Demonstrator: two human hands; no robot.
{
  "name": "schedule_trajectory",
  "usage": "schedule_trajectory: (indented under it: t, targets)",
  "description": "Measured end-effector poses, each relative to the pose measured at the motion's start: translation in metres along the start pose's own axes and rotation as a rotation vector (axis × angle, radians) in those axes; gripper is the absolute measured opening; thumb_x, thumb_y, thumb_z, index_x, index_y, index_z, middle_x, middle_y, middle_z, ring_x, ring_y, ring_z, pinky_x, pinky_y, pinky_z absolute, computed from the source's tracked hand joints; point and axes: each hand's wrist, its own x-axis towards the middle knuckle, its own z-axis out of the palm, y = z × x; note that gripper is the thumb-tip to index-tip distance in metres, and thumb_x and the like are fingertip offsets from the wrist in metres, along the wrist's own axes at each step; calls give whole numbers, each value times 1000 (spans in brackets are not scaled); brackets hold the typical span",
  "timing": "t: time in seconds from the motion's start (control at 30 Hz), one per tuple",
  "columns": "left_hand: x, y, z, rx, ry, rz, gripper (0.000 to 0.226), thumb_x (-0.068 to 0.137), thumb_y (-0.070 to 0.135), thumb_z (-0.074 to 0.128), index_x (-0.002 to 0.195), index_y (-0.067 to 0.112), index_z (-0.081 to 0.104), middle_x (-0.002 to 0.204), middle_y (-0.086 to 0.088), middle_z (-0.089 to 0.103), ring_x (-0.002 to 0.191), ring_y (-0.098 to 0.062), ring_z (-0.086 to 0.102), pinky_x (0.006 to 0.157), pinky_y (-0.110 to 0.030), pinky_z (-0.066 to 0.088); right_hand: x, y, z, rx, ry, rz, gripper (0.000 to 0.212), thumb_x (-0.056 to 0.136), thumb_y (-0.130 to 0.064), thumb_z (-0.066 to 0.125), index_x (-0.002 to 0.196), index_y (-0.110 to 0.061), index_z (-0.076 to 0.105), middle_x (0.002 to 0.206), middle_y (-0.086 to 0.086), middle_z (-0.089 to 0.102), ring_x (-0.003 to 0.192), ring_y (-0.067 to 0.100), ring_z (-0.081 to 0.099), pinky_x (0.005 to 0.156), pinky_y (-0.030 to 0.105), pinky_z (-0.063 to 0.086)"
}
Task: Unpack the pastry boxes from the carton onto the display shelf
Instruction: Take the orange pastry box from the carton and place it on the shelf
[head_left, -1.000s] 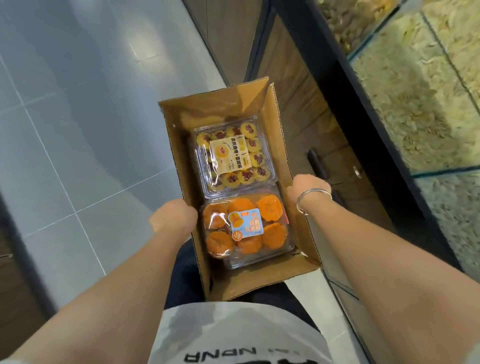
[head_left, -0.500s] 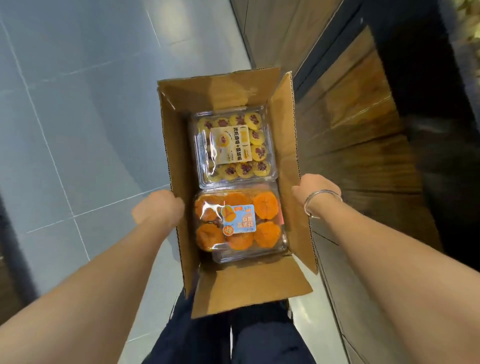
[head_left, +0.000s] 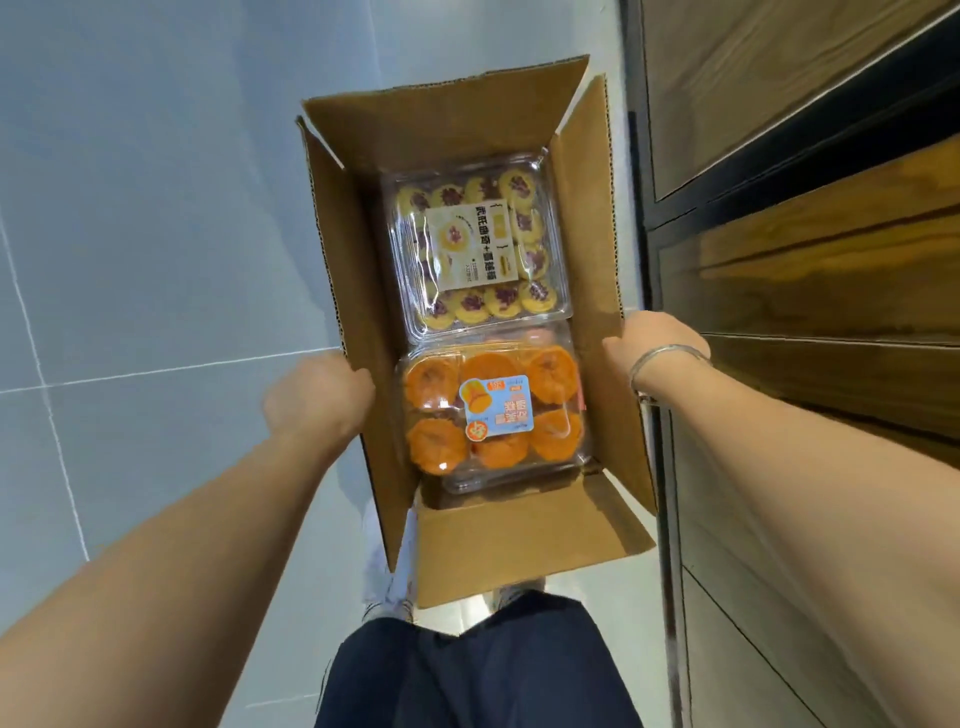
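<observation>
Carton (head_left: 587, 228) held w/ both arms outstretched: left hand (head_left: 317, 400) clamps wall at 9 o'clock, right hand (head_left: 652, 345) at 3. Inside, cookie box (head_left: 475, 244) at 12, orange pastry box (head_left: 493, 415) at 6, touching.

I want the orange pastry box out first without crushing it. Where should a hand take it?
Come from above and pinch the orange pastry box by its near clear rim, where a gap shows before the carton flap. Its sides sit tight against the walls, and both hands hold those.
</observation>
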Motion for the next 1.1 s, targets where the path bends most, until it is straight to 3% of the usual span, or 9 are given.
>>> schedule_trajectory:
  t: [0.33,0.43,0.53,0.6,0.67,0.73,0.83,0.97,1.1]
  targets:
    - [32,11,34,-105,62,-80,33,98,27,31,107,8,57,100,-13,63,85,-29,56,69,-31,36,41,-16,27,41,71,4,30,96,-32,39,99,-12,61,83,7,57,78,26,58,68,33,47]
    - [14,13,25,-317,234,-98,17,93,17,43,105,10,52,107,-13,59,97,-33,57,67,-34,35,23,-17,29,78,290,22,24,90,-26,52,108,-11,52,96,12,60,86,30,59,62,34,45]
    - [-2,35,17,-259,377,344,11,85,17,50,94,14,55,98,-7,56,90,-26,56,64,-32,36,-6,-32,34,15,539,-270,28,76,-21,71,97,-9,55,81,8,58,70,25,59,50,29,40]
    - [-1,54,28,-113,295,683,17,86,25,49,100,18,55,106,-1,56,98,-21,54,74,-30,41,-21,-44,49,152,229,-312,20,89,-28,54,105,-17,50,90,1,56,83,23,59,59,27,36]
    - [18,68,40,-39,140,716,29,91,33,48,116,20,51,124,2,52,117,-18,46,95,-29,38,-21,-50,86,405,-194,-77,27,95,-35,41,115,-17,47,104,5,59,95,26,58,69,27,37]
    - [44,81,60,-24,52,661,40,93,40,47,127,21,46,132,2,49,124,-17,42,103,-31,34,-9,-46,134,802,-345,283,42,92,-43,44,115,-10,54,96,12,61,83,28,56,75,33,44]
    - [69,80,65,34,-34,664,52,90,52,48,133,22,43,132,2,53,123,-18,46,103,-33,36,-5,-50,171,1297,-382,617,63,82,-56,53,115,-2,54,65,7,52,51,20,51,52,31,49]
    - [90,70,76,12,-206,585,70,82,63,52,137,22,41,137,1,49,130,-19,41,105,-38,39,-2,-65,183,1678,-285,888,73,70,-50,74,124,-12,40,116,12,59,96,33,64,58,35,58]
    - [86,63,86,-14,-241,533,83,71,70,59,137,24,39,144,1,38,138,-19,26,108,-40,37,-13,-82,185,2069,-286,1070,113,32,-60,86,125,-14,41,118,14,57,96,35,62,64,42,57]
